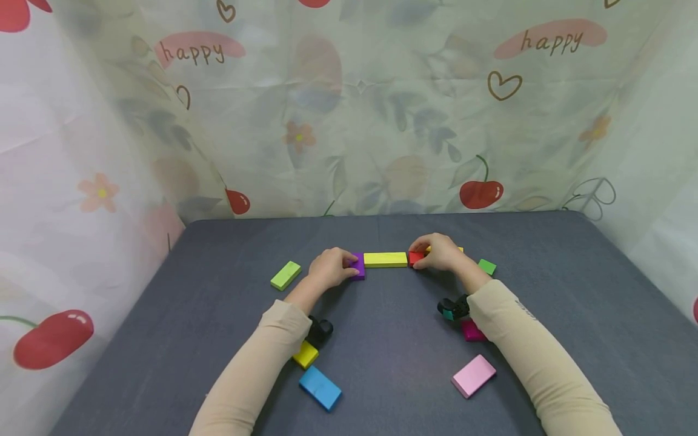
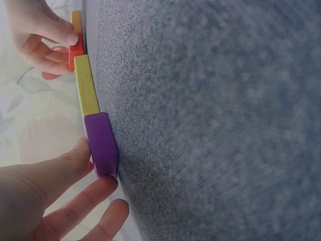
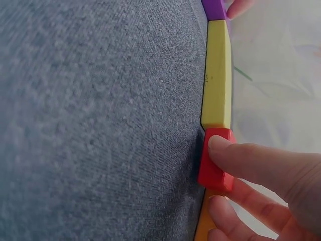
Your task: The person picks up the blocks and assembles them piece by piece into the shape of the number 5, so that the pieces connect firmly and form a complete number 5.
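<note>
— Pale cloth (image 1: 360,163) printed with cherries and the word "happy" hangs behind the dark grey table (image 1: 387,363). What lies along the far edge?

— A row of blocks, near the middle of that edge. Its left end is a purple block (image 2: 103,138), pinched between the thumb and fingers of the left hand (image 1: 331,267).

— And the right hand (image 1: 440,251)?

— It pinches a red block (image 3: 210,171), thumb on one face, fingers round the other side. Between the two, a long yellow block (image 1: 385,260) touches the purple one and sits just beside the red.

— Anything past the red?

— An orange block (image 2: 76,21), partly covered by the right hand in the head view. I cannot tell whether a fingertip touches it.

— What else is out?

— Towards the left edge, a lime block (image 1: 286,275); on the right, a green block (image 1: 487,266) by the forearm. Nearer the wearer, a blue block (image 1: 320,388) lies left and a pink block (image 1: 474,376) right.
</note>
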The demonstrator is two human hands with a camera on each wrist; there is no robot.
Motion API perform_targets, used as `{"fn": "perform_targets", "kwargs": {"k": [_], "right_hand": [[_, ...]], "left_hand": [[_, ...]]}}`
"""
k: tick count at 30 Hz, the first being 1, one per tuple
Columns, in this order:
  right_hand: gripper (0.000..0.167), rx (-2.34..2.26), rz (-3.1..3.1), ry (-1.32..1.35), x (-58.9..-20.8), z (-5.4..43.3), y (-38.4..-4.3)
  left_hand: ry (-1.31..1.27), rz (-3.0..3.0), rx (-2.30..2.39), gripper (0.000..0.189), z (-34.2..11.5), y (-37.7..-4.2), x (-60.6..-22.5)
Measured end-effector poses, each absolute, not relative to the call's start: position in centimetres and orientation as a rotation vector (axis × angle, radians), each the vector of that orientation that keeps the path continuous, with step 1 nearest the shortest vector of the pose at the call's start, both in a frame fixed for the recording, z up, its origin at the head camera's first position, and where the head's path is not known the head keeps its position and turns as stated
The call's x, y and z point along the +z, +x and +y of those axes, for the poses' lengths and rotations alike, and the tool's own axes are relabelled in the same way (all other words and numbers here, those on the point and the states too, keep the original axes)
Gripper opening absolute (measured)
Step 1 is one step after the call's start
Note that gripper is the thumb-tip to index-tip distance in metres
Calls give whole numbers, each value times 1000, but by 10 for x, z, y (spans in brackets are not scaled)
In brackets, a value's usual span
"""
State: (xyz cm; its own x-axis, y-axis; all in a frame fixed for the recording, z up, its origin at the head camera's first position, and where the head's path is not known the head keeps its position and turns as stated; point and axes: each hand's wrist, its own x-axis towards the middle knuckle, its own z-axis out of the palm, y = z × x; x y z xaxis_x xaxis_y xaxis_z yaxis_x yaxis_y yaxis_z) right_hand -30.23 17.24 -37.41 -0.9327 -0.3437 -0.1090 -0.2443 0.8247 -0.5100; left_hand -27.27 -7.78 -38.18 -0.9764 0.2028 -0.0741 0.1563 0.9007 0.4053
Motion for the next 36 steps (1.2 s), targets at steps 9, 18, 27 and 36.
{"fn": "perform_targets", "kwargs": {"k": [9,18,27,36], "right_hand": [[34,-750,2803,-467,-377,171,-305],[34,-742,2795,-442,-378,168,-306],[33,-740,2801,-463,-379,169,-307],[34,-750,2798,-470,-380,168,-308]], "left_hand": [[269,2948,614,34,-78,-273,-382],[259,2940,609,35,-78,-274,-382],[256,2935,617,35,-78,-274,-382],[257,2923,626,36,-78,-275,-383]]}}
